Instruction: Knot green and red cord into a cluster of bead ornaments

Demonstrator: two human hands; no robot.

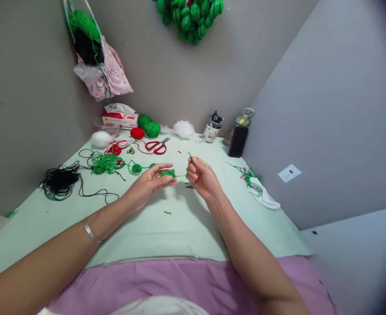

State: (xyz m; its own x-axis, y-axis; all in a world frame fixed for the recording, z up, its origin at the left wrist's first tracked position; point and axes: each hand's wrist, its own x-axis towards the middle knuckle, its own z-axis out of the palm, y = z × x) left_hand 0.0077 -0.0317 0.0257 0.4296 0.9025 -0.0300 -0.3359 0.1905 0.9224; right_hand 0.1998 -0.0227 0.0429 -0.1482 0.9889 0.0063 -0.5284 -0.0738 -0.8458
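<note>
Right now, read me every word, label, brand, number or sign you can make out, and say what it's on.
No text can be read.
Tissue box: printed lettering, too small and blurred.
Cup: dark marks, too small to tell whether they are letters.
Phone: dark screen, no text visible.
Green yarn piece in the left hand: none visible.

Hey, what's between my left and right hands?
In the head view, a thin green yarn strand stretches from the green yarn piece in your left hand to your right hand; dark blade tips show just below the strand.
</note>
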